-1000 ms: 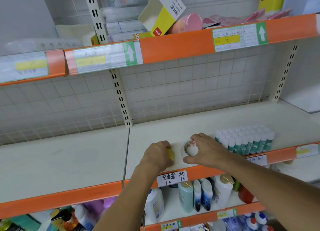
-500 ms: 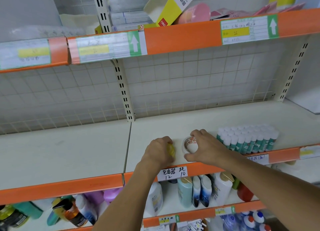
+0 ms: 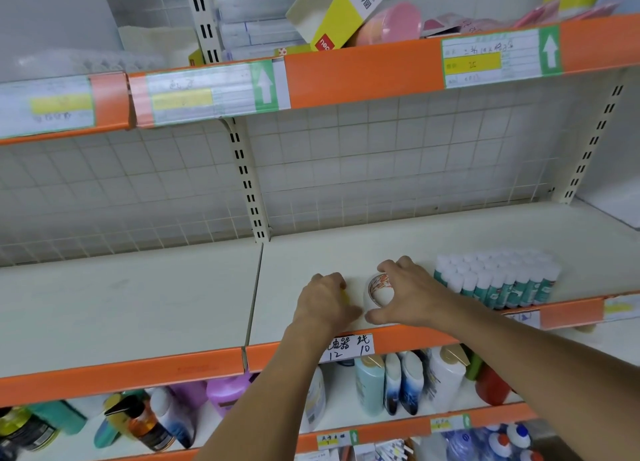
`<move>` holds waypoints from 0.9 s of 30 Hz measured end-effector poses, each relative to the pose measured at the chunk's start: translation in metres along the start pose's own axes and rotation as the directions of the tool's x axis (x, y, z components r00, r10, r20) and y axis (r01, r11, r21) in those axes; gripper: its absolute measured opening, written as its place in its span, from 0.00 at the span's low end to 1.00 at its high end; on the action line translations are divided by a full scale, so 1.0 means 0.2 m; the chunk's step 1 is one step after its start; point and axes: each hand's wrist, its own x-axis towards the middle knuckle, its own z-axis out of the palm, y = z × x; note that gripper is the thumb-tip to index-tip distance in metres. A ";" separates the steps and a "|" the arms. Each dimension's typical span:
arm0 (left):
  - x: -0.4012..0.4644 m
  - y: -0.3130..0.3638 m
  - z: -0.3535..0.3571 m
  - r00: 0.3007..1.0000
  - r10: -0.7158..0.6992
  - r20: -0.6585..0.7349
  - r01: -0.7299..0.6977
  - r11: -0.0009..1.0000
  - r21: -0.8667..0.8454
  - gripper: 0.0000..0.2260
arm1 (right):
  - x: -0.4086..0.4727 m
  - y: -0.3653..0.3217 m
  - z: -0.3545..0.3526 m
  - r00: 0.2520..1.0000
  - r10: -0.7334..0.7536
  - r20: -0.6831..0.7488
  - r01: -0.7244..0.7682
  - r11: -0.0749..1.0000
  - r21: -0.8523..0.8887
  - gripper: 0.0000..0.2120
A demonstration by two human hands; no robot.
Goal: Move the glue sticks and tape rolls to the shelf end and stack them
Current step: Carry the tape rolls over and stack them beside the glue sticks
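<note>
On the cream middle shelf (image 3: 398, 246) my right hand (image 3: 407, 292) grips a clear tape roll (image 3: 379, 292) with a red-printed core, fingers over its top and thumb under it. My left hand (image 3: 323, 303) is curled round a small yellow thing (image 3: 344, 296), mostly hidden by the fingers; I cannot tell if it is a tape roll. Both hands sit side by side near the shelf's front edge. To the right stands a tight block of several glue sticks (image 3: 498, 280) with white caps and green labels, upright, close to my right wrist.
An orange price rail (image 3: 346, 349) with a handwritten tag runs along the shelf front. A slotted upright (image 3: 247, 183) divides the bays. Bottles (image 3: 391, 384) fill the shelf below. The shelf above holds a tilted yellow-white box (image 3: 337, 10) and pink items.
Both hands stay on their items and have shifted slightly back from the front edge. The camera view has tilted up a little.
</note>
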 end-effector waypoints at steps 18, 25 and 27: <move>-0.04 -0.03 -0.04 0.999 -0.007 0.049 0.008 1.000 -0.008 0.45 | -0.04 0.01 0.00 1.000 0.007 0.001 -0.007 0.998 -0.055 0.54; -0.14 -0.19 -0.20 0.997 -0.034 0.073 0.035 0.999 -0.015 0.47 | -0.04 -0.10 -0.06 0.992 -0.114 -0.052 0.107 0.988 -0.109 0.52; -0.18 -0.26 -0.24 0.995 -0.052 0.084 0.051 0.999 0.010 0.46 | -0.03 -0.16 -0.06 0.988 -0.150 -0.040 0.145 0.984 -0.104 0.52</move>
